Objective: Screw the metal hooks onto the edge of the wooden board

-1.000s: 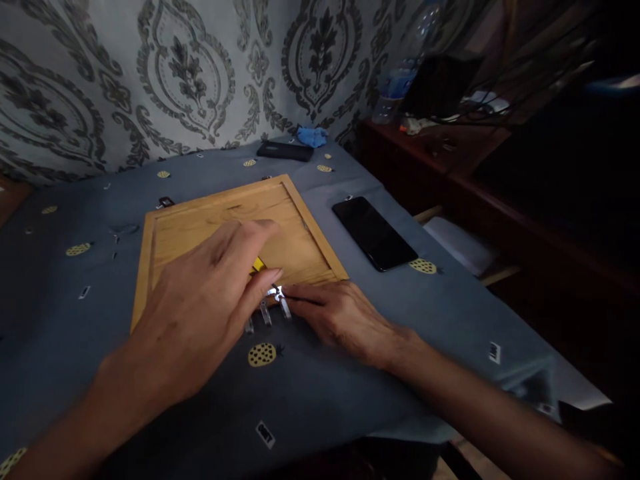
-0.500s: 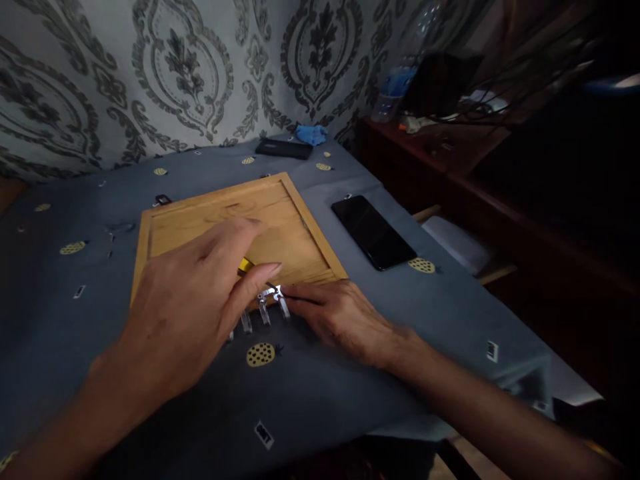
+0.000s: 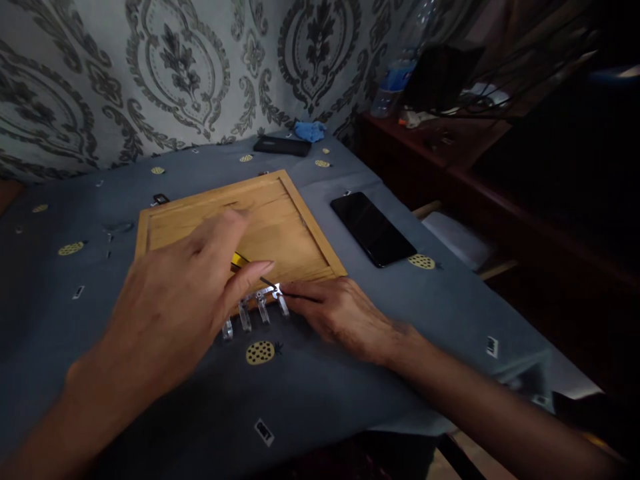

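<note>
My left hand (image 3: 175, 287) is closed around a screwdriver (image 3: 239, 260) with a yellow and black handle. Its thin dark shaft slants down to the right, the tip at the right end of a shiny metal hook rack (image 3: 261, 301). Several hooks of this rack hang over the near edge of a framed wooden board (image 3: 280, 230). At that same end, my right hand (image 3: 340, 313) has its fingers pressed together, pinching the rack beside the tip; what lies between the fingertips is mostly hidden. The left palm covers the board's near left part.
Right of the board lies a black smartphone (image 3: 373, 229). A dark flat case (image 3: 281, 146) and a crumpled blue cloth (image 3: 310, 131) are at the back. A plastic bottle (image 3: 395, 83) and cables stand on the dark red cabinet (image 3: 425, 143), beside an open drawer (image 3: 455, 240).
My left hand has shifted slightly left and its fingers have turned on the screwdriver handle, baring more of the shaft and hooks. My right hand stays at the rack's end.
</note>
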A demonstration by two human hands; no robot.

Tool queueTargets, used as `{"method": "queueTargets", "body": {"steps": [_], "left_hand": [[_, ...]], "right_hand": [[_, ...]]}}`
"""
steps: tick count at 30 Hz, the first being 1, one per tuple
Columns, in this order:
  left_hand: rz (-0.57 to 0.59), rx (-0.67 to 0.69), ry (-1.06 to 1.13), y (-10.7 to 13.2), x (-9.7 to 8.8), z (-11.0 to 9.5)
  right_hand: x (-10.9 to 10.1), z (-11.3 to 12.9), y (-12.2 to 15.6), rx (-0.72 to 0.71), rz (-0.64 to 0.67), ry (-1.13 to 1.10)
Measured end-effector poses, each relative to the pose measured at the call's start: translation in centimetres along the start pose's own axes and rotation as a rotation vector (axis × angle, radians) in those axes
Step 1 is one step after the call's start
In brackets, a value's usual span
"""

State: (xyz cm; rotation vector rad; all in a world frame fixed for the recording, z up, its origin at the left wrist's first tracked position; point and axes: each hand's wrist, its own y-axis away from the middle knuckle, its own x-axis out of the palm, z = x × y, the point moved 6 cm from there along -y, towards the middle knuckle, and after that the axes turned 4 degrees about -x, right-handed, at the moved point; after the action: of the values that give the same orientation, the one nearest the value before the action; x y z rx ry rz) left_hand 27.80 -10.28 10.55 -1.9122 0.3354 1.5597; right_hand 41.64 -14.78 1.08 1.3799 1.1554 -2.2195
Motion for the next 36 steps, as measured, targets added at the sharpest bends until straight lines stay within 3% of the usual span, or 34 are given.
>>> {"method": "queueTargets", "body": {"steps": [3,10,21,26,36], "left_hand": [[0.027,-0.011,-0.045,0.1,0.1,0.2],[0.006,0.066,0.117,0.3,-0.7,-0.3],[0.032,-0.002,0.004,0.2,-0.2,0.4],[-0.002,0.010,0.037,0.3,-0.2,0.5],[-0.115,-0.079,-0.010,0.1,-1.7,1.7]], "right_hand": [[0.1,-0.1,0.0,0.018,0.031,0.005],[0.0,0.0,-0.1,0.008,0.006,-0.004],[0.4,-0.1,0.0,0.040,0.074,-0.009],[0.2,-0.1,-0.1,0.014,0.018,0.005],[0.2,0.0,-0.1,0.023,0.053,-0.016]]}}
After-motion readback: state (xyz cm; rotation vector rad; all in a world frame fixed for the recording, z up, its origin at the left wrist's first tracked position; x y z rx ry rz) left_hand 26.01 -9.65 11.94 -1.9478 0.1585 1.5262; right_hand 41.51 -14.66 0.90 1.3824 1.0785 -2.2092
